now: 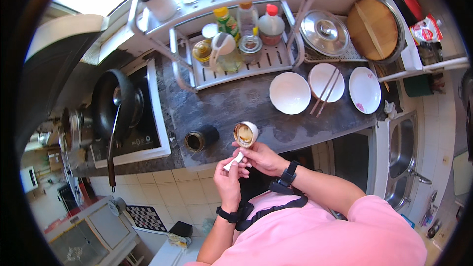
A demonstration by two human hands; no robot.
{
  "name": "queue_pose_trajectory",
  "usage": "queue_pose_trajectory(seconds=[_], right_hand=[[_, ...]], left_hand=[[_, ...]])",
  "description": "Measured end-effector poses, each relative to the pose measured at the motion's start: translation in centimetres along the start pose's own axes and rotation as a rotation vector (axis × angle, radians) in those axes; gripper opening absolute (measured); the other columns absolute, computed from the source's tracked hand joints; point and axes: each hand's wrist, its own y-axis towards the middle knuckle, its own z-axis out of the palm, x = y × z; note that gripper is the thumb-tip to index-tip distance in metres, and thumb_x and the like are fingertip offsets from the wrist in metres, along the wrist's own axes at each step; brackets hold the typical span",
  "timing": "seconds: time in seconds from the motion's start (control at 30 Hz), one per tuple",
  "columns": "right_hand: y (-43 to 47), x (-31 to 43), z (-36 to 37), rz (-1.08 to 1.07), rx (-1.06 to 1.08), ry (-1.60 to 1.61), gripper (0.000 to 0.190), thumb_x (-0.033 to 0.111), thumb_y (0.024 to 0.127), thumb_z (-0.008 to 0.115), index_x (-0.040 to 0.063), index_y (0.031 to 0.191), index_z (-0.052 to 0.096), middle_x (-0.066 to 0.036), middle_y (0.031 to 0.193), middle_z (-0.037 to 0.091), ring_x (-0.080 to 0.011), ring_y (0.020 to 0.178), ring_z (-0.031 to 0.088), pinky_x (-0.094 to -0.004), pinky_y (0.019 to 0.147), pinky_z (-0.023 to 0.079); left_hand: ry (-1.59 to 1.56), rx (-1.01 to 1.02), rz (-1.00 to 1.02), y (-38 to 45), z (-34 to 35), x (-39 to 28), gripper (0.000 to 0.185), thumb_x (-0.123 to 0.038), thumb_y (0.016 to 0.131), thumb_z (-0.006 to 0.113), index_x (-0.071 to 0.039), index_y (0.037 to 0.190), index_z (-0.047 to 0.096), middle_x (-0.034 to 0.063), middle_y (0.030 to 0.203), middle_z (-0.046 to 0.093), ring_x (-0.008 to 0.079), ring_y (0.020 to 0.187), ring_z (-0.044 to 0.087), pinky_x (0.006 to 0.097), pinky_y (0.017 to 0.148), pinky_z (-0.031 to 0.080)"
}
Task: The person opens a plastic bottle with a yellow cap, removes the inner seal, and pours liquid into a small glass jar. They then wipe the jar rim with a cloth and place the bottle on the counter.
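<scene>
A white cup-shaped piece [245, 134] with a long handle, perhaps a jar lid, has its stained brown inside facing up. My left hand [228, 181] grips the handle's lower end between thumb and fingers. Close beside it, my right hand [263, 159] pinches the handle just below the cup. To the left, a dark jar [201, 138] lies or leans on the counter, its open mouth facing me; its contents cannot be made out.
On the dark counter [236, 103] stand a white bowl [290, 93], another bowl [326, 81] with chopsticks across it and a plate [364, 90]. Behind is a metal rack [225, 79] with bottles. A wok [111, 105] sits left on the cooktop; a sink [402, 155] is right.
</scene>
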Motion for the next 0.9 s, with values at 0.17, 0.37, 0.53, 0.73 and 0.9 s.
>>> queue_pose_trajectory(seconds=[0.17, 0.37, 0.53, 0.73, 0.9], right_hand=[[0.9, 2.4, 2.3, 0.078, 0.125, 0.037, 0.045, 0.025, 0.115, 0.058, -0.002, 0.150, 0.052, -0.001, 0.107, 0.064, -0.0056, 0.081, 0.053, -0.0216, 0.070, 0.047], [1.2, 3.5, 5.7, 0.132, 0.150, 0.056, 0.050, 0.032, 0.115, 0.056, -0.002, 0.151, 0.052, 0.001, 0.105, 0.064, -0.0044, 0.075, 0.049, -0.0197, 0.067, 0.043], [2.0, 3.5, 8.1, 0.157, 0.125, 0.003, 0.052, 0.032, 0.115, 0.054, -0.006, 0.151, 0.049, -0.002, 0.103, 0.063, -0.0045, 0.072, 0.047, -0.0180, 0.066, 0.043], [2.7, 3.5, 9.1, 0.219, 0.085, 0.076, 0.060, 0.036, 0.115, 0.052, -0.008, 0.155, 0.044, -0.002, 0.097, 0.059, -0.0059, 0.075, 0.046, -0.0166, 0.055, 0.043], [2.6, 3.7, 10.2, 0.299, 0.089, 0.335, 0.062, 0.038, 0.117, 0.047, -0.007, 0.159, 0.038, -0.002, 0.091, 0.054, -0.0082, 0.072, 0.046, -0.0193, 0.048, 0.044]], left_hand=[[0.097, 0.139, 0.117, -1.2, -2.0, -3.9, 0.023, -0.010, 0.109, 0.065, 0.005, 0.125, 0.061, 0.0160, 0.102, 0.077, 0.0153, 0.078, 0.072, 0.0280, 0.070, 0.060], [0.125, 0.021, 0.250, -1.0, -8.6, -5.3, 0.020, -0.012, 0.109, 0.065, 0.002, 0.122, 0.064, 0.0122, 0.101, 0.075, 0.0140, 0.079, 0.072, 0.0277, 0.072, 0.060], [0.191, -0.095, 0.292, 2.5, -12.5, -3.4, 0.020, -0.010, 0.105, 0.071, 0.001, 0.120, 0.066, 0.0064, 0.102, 0.072, 0.0105, 0.084, 0.069, 0.0258, 0.077, 0.058], [0.298, -0.148, 0.437, 3.7, -12.9, -4.8, 0.016, -0.010, 0.098, 0.078, 0.000, 0.110, 0.074, 0.0045, 0.101, 0.071, 0.0114, 0.083, 0.067, 0.0273, 0.076, 0.055], [0.322, -0.132, 0.570, 3.6, -12.3, -6.7, 0.010, -0.008, 0.097, 0.077, 0.000, 0.102, 0.074, 0.0055, 0.099, 0.070, 0.0126, 0.080, 0.066, 0.0280, 0.073, 0.054]])
